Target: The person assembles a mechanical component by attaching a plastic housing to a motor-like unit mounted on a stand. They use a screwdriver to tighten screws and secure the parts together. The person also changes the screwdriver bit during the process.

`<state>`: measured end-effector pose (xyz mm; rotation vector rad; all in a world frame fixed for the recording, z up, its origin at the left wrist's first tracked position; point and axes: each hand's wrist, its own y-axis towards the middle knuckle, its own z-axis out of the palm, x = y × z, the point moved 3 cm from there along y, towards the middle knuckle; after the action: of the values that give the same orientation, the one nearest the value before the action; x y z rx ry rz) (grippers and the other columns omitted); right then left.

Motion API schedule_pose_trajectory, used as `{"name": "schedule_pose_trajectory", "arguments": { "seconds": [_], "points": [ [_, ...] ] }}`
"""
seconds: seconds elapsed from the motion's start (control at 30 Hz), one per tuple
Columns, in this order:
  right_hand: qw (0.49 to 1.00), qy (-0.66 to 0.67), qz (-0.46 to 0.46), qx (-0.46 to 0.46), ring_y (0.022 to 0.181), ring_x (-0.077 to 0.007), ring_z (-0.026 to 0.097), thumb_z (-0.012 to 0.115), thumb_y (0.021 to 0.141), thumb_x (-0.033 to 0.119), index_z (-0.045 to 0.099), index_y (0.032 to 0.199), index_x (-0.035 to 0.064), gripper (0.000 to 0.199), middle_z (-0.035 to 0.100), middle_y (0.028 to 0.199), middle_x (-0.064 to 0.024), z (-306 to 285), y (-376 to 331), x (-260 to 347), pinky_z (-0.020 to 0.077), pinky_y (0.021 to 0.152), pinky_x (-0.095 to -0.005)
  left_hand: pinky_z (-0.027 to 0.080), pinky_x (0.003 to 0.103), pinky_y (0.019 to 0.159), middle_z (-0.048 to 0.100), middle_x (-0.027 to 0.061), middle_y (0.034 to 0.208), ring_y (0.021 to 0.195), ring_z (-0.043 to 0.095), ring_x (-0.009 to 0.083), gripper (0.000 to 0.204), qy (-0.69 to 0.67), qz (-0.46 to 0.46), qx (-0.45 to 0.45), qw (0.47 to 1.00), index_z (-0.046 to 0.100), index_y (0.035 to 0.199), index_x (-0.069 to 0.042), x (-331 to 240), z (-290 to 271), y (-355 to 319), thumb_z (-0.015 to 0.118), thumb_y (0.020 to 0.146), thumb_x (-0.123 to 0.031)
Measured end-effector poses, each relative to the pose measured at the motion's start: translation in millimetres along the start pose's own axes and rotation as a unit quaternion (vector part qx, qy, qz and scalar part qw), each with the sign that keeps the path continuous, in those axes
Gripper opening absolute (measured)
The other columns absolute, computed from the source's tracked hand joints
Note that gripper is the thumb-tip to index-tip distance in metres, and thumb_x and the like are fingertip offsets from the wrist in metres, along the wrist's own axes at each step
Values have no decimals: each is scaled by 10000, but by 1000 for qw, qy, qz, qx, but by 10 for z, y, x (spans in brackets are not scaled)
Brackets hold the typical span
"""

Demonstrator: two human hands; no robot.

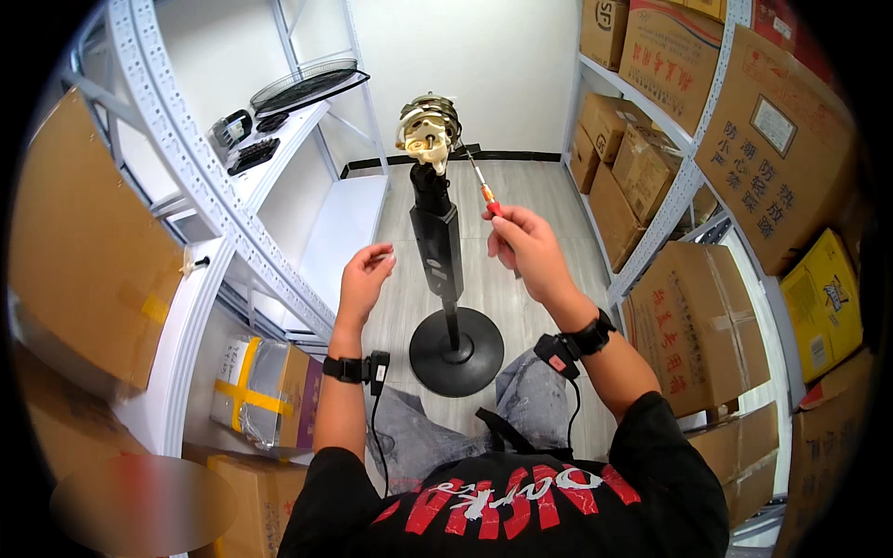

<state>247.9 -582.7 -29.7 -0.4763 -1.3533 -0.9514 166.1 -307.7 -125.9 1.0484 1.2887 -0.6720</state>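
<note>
A pedestal fan stands before me with its motor head [429, 130] uncovered, without blades or guard. Below the head runs a black column [437, 244], down to a round black base [456, 372] on the floor. In my right hand [530, 246] is a screwdriver [486, 193] with a red and orange handle, its tip pointing up toward the right side of the motor head. To the left of the column, my left hand [366, 284] hovers apart from the fan with thumb and fingers pinched together. Whatever they hold, if anything, is too small to make out.
On the left shelf [270, 153] lie a round fan guard [312, 86] and several dark parts [253, 154]. A small pale part [193, 263] rests on a nearer shelf. Cardboard boxes [693, 325] fill the right rack, with more boxes [93, 242] at left.
</note>
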Motion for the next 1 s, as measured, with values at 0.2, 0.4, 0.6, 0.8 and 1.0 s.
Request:
{"name": "schedule_pose_trajectory", "arguments": {
  "seconds": [0.2,0.4,0.6,0.8,1.0],
  "points": [
    [1000,-14,-18,-5,555,-44,429,526,952,123,603,1190,2,278,615,732,-33,295,-182,80,333,510,-202,518,270,847,676,67,1141,1023,627,132,294,-8,27,51,998,645,1203,-13,-549,239,-377,620,965,-184],
    [998,-32,-46,34,611,-27,476,545,976,99,533,1317,-20,361,629,773,-3,655,-647,-66,374,547,-180,506,298,880,688,63,1095,1011,631,133,376,-203,6,149,968,655,1177,-3,-1016,746,-542,510,1029,-316],
    [995,-84,-39,30,620,-62,448,534,971,93,478,1353,12,395,644,849,-66,668,-830,-98,366,584,-204,497,286,849,667,29,905,868,621,105,302,-250,9,174,952,687,976,-38,-979,925,-460,549,1008,-305],
    [992,-97,-72,-42,673,-65,532,588,944,58,395,1376,36,474,677,948,-92,578,-845,-48,427,610,-214,481,268,802,668,-1,873,836,611,82,271,-291,6,146,946,686,927,-65,-907,1114,-228,551,1005,-287],
    [994,-55,-50,-85,598,-52,486,574,963,85,437,1343,8,412,606,783,-32,284,-443,-143,370,519,-202,474,272,695,658,10,809,729,579,87,303,-102,105,84,986,715,860,-23,-1047,1256,96,650,949,-305]
  ]
}}
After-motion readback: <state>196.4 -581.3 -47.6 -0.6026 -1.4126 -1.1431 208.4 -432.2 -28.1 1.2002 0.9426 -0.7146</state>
